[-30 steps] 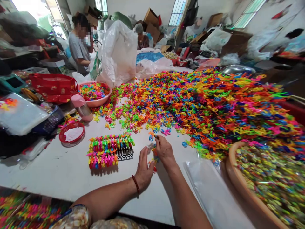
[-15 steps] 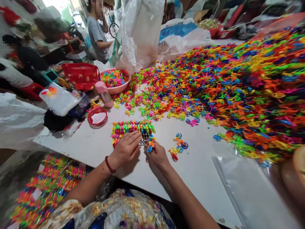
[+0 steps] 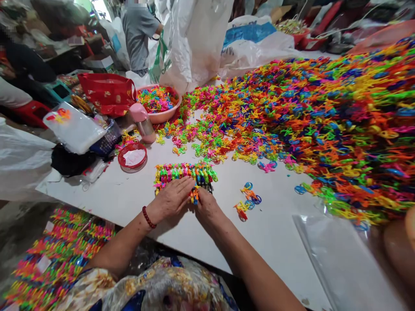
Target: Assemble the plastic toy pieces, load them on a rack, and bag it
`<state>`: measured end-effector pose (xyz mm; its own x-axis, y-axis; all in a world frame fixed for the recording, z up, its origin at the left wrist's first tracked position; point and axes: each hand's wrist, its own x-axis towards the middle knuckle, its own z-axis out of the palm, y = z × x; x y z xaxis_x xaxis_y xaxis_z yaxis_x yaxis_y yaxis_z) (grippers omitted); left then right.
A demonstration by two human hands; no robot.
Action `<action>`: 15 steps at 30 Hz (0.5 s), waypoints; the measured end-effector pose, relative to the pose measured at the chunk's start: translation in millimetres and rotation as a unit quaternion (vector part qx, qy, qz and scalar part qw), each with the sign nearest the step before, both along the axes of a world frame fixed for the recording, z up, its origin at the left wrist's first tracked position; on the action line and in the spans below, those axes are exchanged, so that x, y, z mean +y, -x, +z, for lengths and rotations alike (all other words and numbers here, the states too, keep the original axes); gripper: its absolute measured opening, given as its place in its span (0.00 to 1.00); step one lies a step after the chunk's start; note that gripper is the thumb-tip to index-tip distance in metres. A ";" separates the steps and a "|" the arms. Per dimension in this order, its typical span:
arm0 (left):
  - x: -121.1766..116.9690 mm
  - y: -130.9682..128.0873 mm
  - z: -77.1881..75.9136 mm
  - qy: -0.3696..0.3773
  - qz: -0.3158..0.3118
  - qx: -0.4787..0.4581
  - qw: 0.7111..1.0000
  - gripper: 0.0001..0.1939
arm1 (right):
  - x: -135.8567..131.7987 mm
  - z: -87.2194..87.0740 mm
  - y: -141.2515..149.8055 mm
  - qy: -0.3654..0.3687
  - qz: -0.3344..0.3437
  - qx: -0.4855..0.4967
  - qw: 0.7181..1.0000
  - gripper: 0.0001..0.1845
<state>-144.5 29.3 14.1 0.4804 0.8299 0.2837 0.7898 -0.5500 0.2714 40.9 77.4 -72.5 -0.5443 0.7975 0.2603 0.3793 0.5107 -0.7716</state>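
A dark slotted rack (image 3: 208,187) lies on the white table and carries rows of small, brightly coloured plastic toy bicycles (image 3: 181,172). My left hand (image 3: 171,196), with a dark red bead bracelet at the wrist, rests flat over the rack's front row, fingers stretched out together. It hides much of that row. My right hand (image 3: 207,205) is closed at the front of the rack, with an orange and blue toy bicycle (image 3: 194,195) at its fingertips, partly hidden. To the right, several loose toy bicycles (image 3: 249,200) lie on the table.
A large heap of toy bicycles (image 3: 308,103) covers the table's back and right. A pink basin (image 3: 162,115), pink-capped bottle (image 3: 144,125), red basket (image 3: 129,168) and red bag (image 3: 103,93) stand at left. A clear plastic bag (image 3: 337,255) lies front right. A person (image 3: 138,36) stands behind.
My right hand has brought the toy bicycle left, in against the rack beside my left hand. The left hand stays over the front row. The view has shifted slightly.
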 end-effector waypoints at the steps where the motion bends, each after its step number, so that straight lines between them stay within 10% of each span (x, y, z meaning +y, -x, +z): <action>1: 0.3 0.5 -0.6 0.000 -0.001 0.005 1.000 0.26 | 1.5 0.0 -0.6 0.000 0.008 -0.008 1.000 0.09; 15: -0.4 -7.6 -10.4 -0.091 0.014 0.125 0.988 0.29 | -0.2 25.8 4.5 0.031 0.027 0.017 0.999 0.17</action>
<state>-136.9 28.9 3.6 0.5312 0.7908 0.3042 0.8358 -0.5479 -0.0352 36.3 77.2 -46.7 -0.5782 0.7829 0.2296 0.3265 0.4800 -0.8143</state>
